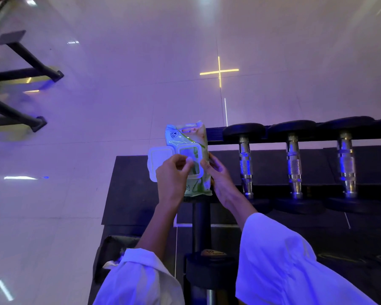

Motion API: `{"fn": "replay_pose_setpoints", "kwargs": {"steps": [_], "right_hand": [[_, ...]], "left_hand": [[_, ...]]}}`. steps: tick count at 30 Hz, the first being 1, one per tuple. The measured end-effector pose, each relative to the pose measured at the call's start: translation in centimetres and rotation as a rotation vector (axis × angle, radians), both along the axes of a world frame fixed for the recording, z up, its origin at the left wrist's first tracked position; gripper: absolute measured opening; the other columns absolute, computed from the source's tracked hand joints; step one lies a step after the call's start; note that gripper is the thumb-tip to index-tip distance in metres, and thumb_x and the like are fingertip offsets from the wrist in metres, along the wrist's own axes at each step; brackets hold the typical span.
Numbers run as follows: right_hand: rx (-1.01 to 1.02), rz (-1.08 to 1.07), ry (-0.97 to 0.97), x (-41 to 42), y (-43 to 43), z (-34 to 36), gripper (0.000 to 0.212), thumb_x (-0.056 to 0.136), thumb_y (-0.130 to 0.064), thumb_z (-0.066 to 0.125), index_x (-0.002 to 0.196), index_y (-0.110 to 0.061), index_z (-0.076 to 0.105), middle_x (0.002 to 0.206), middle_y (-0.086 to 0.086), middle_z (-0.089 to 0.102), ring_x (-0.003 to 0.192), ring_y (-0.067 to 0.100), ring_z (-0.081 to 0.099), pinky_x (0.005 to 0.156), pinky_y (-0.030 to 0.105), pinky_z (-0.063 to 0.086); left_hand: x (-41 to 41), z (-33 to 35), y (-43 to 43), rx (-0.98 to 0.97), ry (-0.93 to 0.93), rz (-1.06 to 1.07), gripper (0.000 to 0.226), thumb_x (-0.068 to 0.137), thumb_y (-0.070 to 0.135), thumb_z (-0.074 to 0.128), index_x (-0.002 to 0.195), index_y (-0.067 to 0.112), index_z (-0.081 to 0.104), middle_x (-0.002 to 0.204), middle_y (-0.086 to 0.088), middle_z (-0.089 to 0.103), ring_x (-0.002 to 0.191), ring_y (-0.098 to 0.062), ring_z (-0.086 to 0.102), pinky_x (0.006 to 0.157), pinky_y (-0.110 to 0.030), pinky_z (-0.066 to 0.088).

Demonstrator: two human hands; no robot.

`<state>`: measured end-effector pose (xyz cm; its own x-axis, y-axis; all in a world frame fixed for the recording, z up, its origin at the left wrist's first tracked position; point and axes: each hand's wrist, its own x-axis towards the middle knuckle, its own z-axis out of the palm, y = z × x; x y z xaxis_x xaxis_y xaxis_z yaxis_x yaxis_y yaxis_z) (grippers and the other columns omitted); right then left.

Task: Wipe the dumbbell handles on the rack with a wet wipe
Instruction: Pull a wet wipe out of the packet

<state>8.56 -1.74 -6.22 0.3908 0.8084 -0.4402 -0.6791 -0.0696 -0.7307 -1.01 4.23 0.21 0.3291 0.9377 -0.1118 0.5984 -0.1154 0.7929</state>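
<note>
Wipes pack, lid open, upright beside racked dumbbells

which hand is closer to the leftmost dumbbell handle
Right. The right hand grips the wipes pack just left of that handle; the left hand is farther left, across the pack, at its opening.

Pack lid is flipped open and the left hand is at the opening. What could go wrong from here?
1. The wipe pack stands on the narrow end of the rack. A hard tug by the left hand could pull it off if the right hand loosens its hold.
2. Pinching at the opening may drag out several wipes at once.
3. The lid hangs open; left so, the wipes may dry.
</note>
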Motion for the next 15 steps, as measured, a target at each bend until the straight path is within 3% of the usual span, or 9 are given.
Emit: {"fn": "replay_pose_setpoints", "kwargs": {"steps": [5,10,12,15], "right_hand": [[-0.007,-0.019,-0.022,0.0,0.0,0.0,0.044,0.075,-0.021,0.07,0.118,-0.014,0.06,0.103,0.002,0.069,0.101,0.02,0.062,0.097,0.039,0.046],[-0.026,-0.013,-0.06,0.1,-0.1,0.0,0.026,0.085,-0.014,0.064,0.11,-0.02,0.063,0.094,-0.008,0.071,0.092,0.009,0.064,0.093,0.031,0.047],[-0.027,-0.006,-0.076,0.1,-0.1,-0.1,0.026,0.085,-0.015,0.063,0.11,-0.02,0.062,0.093,-0.01,0.071,0.093,0.009,0.064,0.093,0.03,0.046],[-0.02,-0.004,-0.073,0.1,-0.1,-0.2,0.034,0.08,-0.022,0.067,0.114,-0.019,0.061,0.103,-0.004,0.07,0.104,0.017,0.062,0.097,0.034,0.045]], "left_hand": [[-0.4,0.8,0.7,-0.117,-0.136,0.089,0.01,0.082,0.015,0.067,0.073,0.016,0.067,0.067,0.01,0.065,0.059,0.006,0.056,0.061,-0.01,0.043],[-1.0,2.7,1.6,-0.391,-0.353,0.1,0.004,0.085,0.006,0.063,0.083,0.004,0.063,0.069,0.001,0.061,0.054,0.0,0.056,0.056,-0.009,0.043],[-1.0,2.4,1.6,-0.369,-0.268,0.119,0.014,0.082,0.019,0.069,0.088,0.008,0.063,0.07,0.001,0.062,0.055,-0.003,0.056,0.058,-0.017,0.043],[-0.6,1.6,0.8,-0.231,0.048,0.067,0.032,0.074,0.043,0.073,0.085,0.015,0.062,0.069,0.004,0.061,0.062,-0.008,0.054,0.056,-0.022,0.036]]}}
